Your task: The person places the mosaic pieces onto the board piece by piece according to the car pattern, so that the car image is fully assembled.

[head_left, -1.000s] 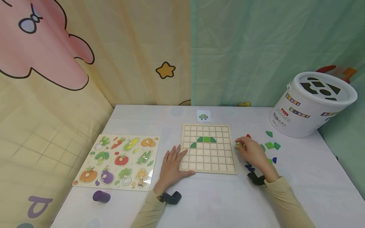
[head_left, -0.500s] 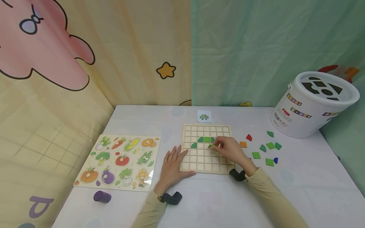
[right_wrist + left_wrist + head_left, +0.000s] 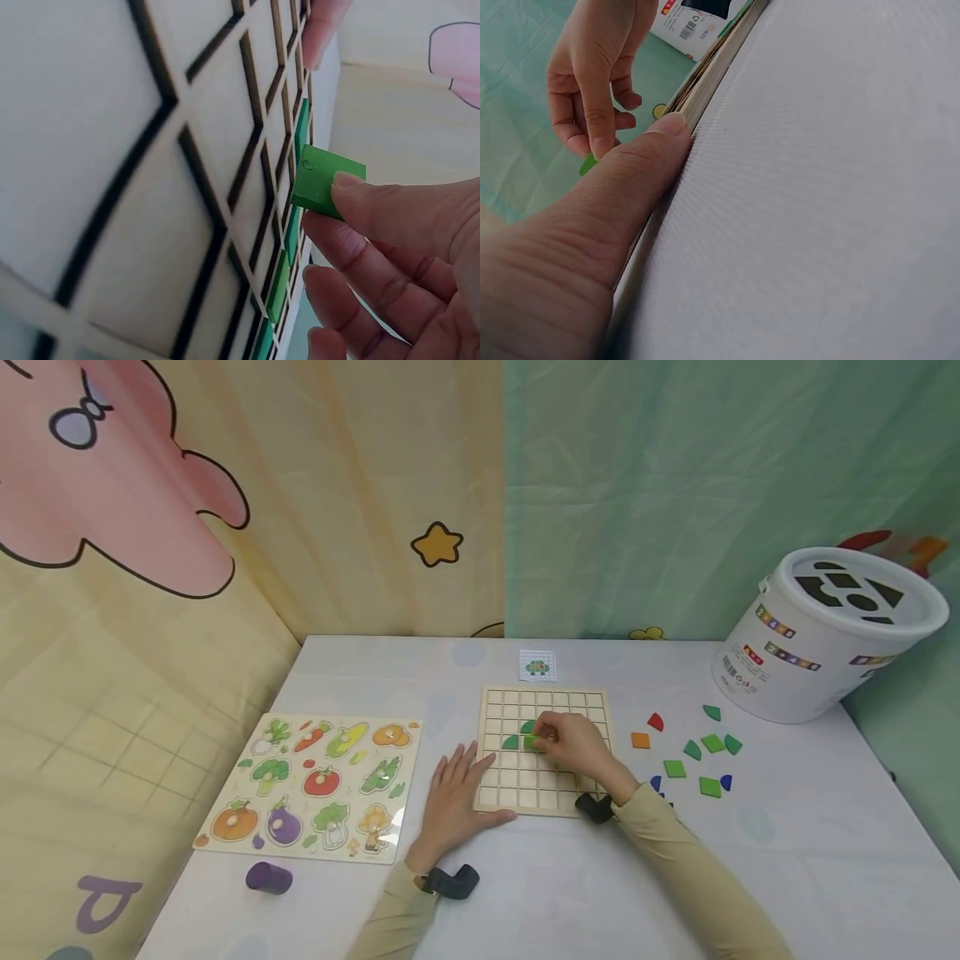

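My right hand [image 3: 573,743] pinches a bright green square tile [image 3: 319,176] between thumb and index finger, close over the wooden grid board [image 3: 525,781]. The tile is tilted in the right wrist view. Left of it, a dark green quarter-circle tile [image 3: 510,742] lies in a cell. Another dark green tile [image 3: 527,727] sits one row higher, and the right hand hides the rest of that row in the head view. My left hand [image 3: 450,802] rests at the board's left edge with fingers extended, its thumb [image 3: 652,154] along the near edge.
Loose tiles lie right of the board: green squares [image 3: 675,768], an orange square [image 3: 640,740], a red piece [image 3: 656,722] and several others. A small pattern card [image 3: 537,667] lies behind. A white bucket [image 3: 810,668], vegetable puzzle [image 3: 408,752] and purple cylinder [image 3: 268,878] stand around.
My right hand has carried the green square tile leftward from the loose tiles to over the board, beside the lower quarter-circle tile. The left hand has stayed in place.
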`<state>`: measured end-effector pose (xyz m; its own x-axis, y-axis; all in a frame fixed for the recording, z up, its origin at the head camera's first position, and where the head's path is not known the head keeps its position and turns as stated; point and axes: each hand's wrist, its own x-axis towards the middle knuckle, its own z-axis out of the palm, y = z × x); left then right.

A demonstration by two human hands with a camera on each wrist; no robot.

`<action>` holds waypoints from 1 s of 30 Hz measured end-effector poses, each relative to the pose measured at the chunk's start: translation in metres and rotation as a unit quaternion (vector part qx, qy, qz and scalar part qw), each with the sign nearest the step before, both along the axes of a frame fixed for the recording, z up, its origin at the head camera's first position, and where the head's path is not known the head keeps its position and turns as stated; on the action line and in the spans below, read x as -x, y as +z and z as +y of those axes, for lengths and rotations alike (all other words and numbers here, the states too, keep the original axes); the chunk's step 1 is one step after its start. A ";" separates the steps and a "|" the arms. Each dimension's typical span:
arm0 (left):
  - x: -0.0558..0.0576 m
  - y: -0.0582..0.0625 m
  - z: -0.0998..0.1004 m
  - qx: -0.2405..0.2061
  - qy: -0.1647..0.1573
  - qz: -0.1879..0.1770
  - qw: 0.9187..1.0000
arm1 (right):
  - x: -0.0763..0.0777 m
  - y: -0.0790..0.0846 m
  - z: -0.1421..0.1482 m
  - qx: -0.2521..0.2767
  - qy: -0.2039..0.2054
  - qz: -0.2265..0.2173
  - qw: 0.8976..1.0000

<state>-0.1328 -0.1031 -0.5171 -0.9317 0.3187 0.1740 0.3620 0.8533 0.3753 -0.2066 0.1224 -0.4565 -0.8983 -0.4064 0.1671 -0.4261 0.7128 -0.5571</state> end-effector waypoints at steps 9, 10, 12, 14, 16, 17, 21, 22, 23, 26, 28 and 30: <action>0.000 0.000 -0.001 -0.003 -0.001 -0.002 1.000 | 0.005 -0.004 -0.006 -0.001 0.000 -0.037 0.999; 0.000 0.000 0.000 -0.003 -0.001 -0.001 1.000 | 0.006 -0.005 -0.006 0.002 0.002 -0.038 0.999; 0.000 0.000 0.000 -0.003 -0.001 0.001 1.000 | 0.007 -0.006 -0.005 0.006 0.001 -0.045 0.999; 0.000 0.000 0.000 -0.002 -0.002 0.003 1.000 | 0.009 -0.007 -0.005 0.008 -0.003 -0.053 0.999; 0.001 0.000 0.000 -0.002 -0.003 0.002 1.000 | 0.011 -0.008 -0.005 0.006 -0.009 -0.059 0.998; 0.001 0.000 0.000 -0.003 -0.003 0.001 1.000 | 0.012 -0.008 -0.006 0.005 -0.013 -0.062 0.998; 0.001 0.000 0.000 -0.006 -0.003 0.000 1.000 | 0.014 -0.007 -0.007 -0.003 -0.018 -0.056 0.998; 0.001 0.000 0.000 -0.007 -0.003 0.000 1.000 | 0.015 -0.008 -0.007 -0.005 -0.018 -0.055 0.998; 0.001 0.000 0.000 -0.008 -0.003 0.000 1.000 | 0.015 -0.008 -0.007 -0.006 -0.019 -0.054 0.998; 0.000 0.000 0.000 -0.010 -0.004 0.000 1.000 | 0.014 -0.008 -0.007 -0.008 -0.024 -0.056 0.998; 0.000 0.000 0.000 -0.010 -0.004 -0.001 1.000 | 0.014 -0.008 -0.007 -0.006 -0.027 -0.059 0.998; 0.000 0.000 0.000 -0.011 -0.004 0.000 1.000 | 0.013 -0.008 -0.007 -0.006 -0.029 -0.062 0.998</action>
<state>-0.1331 -0.1031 -0.5168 -0.9291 0.3232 0.1800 0.3691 0.8419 0.3935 -0.2194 0.1159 -0.4642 -0.9335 -0.3552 0.0489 -0.3132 0.7414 -0.5935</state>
